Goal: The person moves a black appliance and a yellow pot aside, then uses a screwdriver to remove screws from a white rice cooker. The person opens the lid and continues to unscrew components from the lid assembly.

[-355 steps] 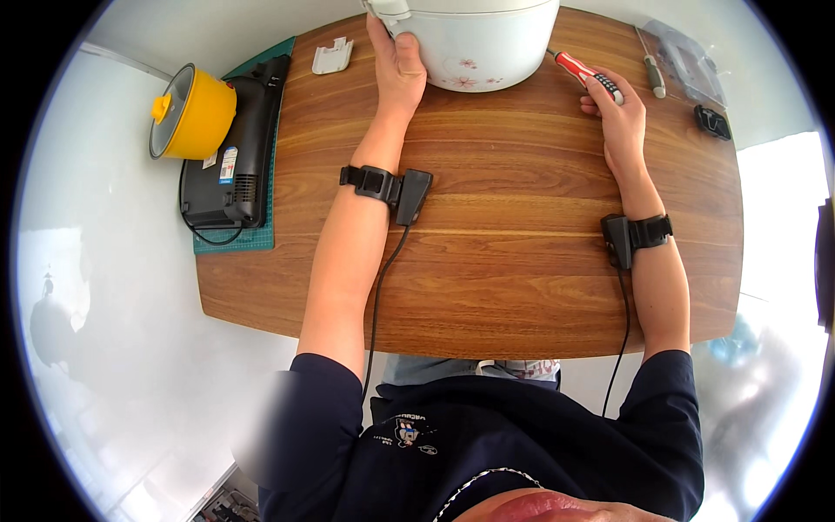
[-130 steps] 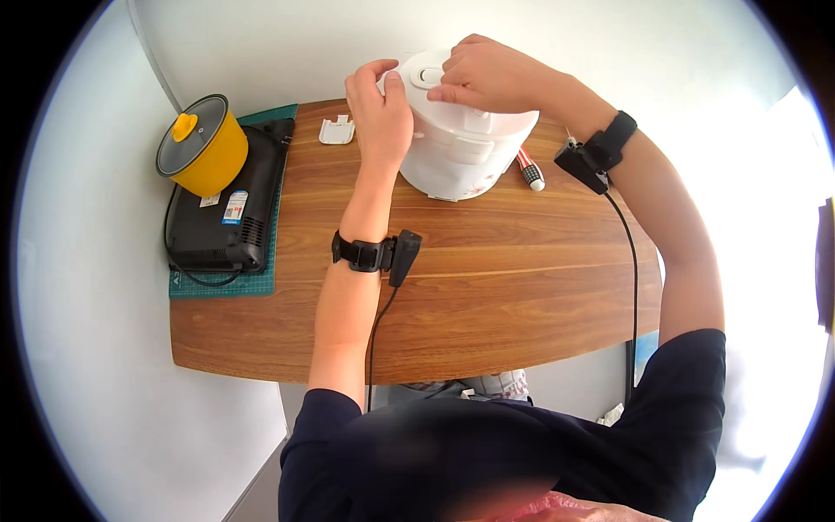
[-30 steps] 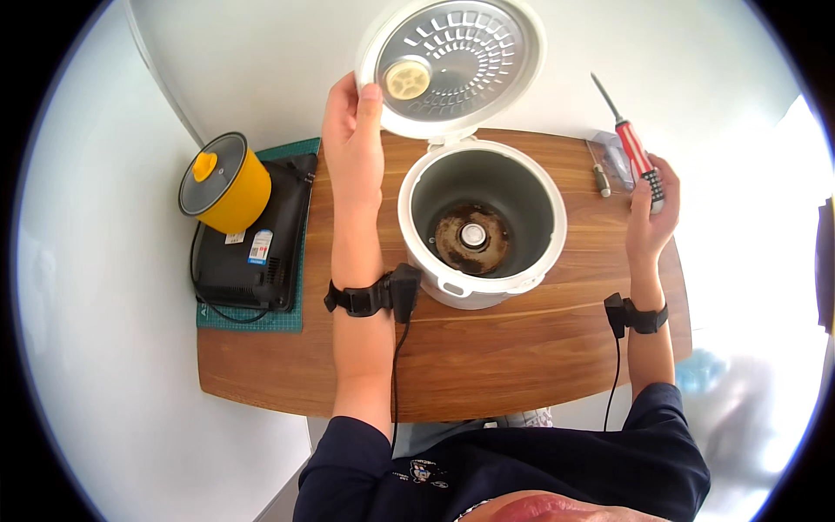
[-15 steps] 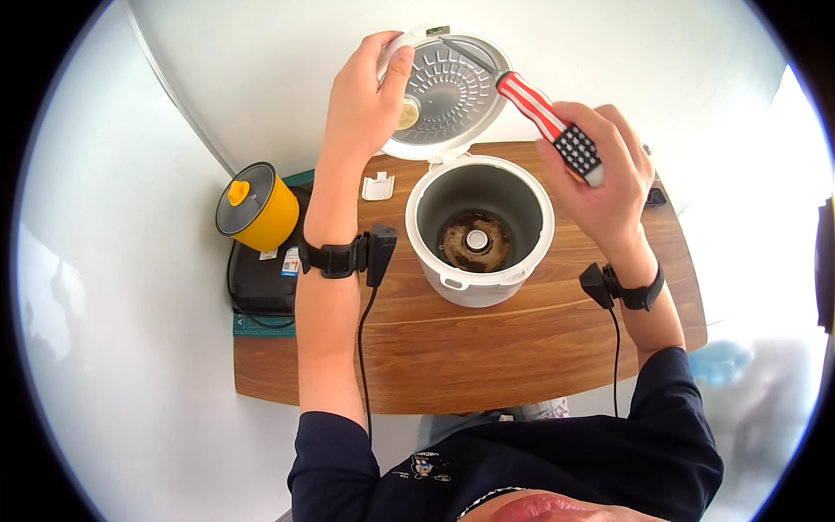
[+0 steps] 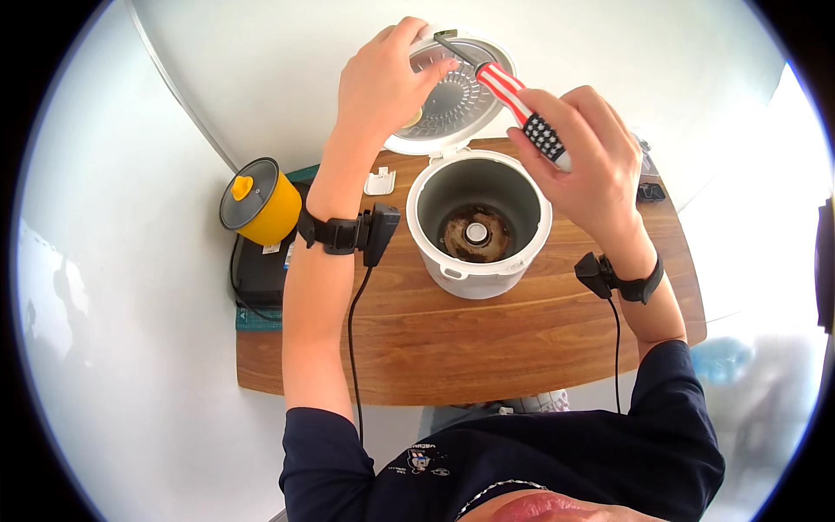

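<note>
A white rice cooker (image 5: pixel 484 280) stands on the table with its lid (image 5: pixel 457 100) raised and its inside exposed; the grey well has brown stains around a round central button. My left hand (image 5: pixel 378 91) grips the lid's upper left rim, its thumb stretched across the metal inner side. In my right hand (image 5: pixel 596 157) is a screwdriver (image 5: pixel 506 90) with a striped red-and-white handle and a star-patterned dark end. Its shaft points up and left, the tip at the small dark slot (image 5: pixel 445 36) in the lid's top rim. Whether the tip is inside the slot is unclear.
A small white plastic cover (image 5: pixel 380 181) lies left of the cooker. Farther left, a yellow pot (image 5: pixel 270 209) with a grey lid sits on a black case (image 5: pixel 261 278) over a green mat. Small dark items (image 5: pixel 651 192) lie at the right edge. Cables hang from both wrist straps.
The screwdriver and my right hand have shifted left and slightly up, bringing the tip to the slot. My left hand has moved up along the rim, its thumb now reaching rightward toward the shaft.
</note>
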`<state>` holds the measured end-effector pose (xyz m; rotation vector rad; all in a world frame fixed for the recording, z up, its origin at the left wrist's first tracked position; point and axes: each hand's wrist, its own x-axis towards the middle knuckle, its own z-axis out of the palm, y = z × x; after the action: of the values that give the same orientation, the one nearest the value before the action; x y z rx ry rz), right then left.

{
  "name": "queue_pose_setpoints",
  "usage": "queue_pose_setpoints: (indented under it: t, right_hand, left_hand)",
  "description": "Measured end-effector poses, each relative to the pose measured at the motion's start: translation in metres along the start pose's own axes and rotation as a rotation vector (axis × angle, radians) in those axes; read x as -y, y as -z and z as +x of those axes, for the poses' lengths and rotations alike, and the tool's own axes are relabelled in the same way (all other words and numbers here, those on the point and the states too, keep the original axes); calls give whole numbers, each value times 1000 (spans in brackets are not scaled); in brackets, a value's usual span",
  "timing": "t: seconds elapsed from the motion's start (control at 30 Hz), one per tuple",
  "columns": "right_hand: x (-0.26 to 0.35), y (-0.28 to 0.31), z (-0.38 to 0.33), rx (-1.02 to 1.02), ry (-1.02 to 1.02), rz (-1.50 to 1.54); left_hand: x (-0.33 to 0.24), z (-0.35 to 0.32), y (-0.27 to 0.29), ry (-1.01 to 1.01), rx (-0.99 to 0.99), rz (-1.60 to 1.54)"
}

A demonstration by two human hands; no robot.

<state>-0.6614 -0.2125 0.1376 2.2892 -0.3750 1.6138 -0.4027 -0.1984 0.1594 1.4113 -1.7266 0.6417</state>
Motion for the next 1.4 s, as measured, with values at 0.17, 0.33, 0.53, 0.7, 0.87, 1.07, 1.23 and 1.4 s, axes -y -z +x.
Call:
queue_pose_setpoints:
  t: [0.17, 0.33, 0.53, 0.7, 0.87, 1.07, 1.23, 1.4]
  right_hand:
    - [10, 3, 0, 11, 52, 21]
    - [9, 1, 7, -77, 30, 136]
    - [13, 0, 18, -113, 5, 254]
    - [11, 0, 21, -138, -3, 248]
    - [11, -9, 32, -249, 167, 364]
    - [11, 0, 42, -195, 119, 434]
    - [8, 22, 57, 16, 37, 492]
    - [6, 30, 72, 95, -48, 605]
  left_hand:
    - [-9, 9, 0, 57, 82, 45]
    - [-17, 5, -1, 19, -34, 77]
    - [-21, 3, 1, 24, -41, 74]
    - [-25, 3, 3, 17, -49, 94]
    - [-29, 3, 2, -1, -45, 130]
    - [-31, -2, 1, -69, -121, 171]
    - [-34, -4, 2, -73, -125, 193]
    - [-36, -5, 3, -79, -135, 196]
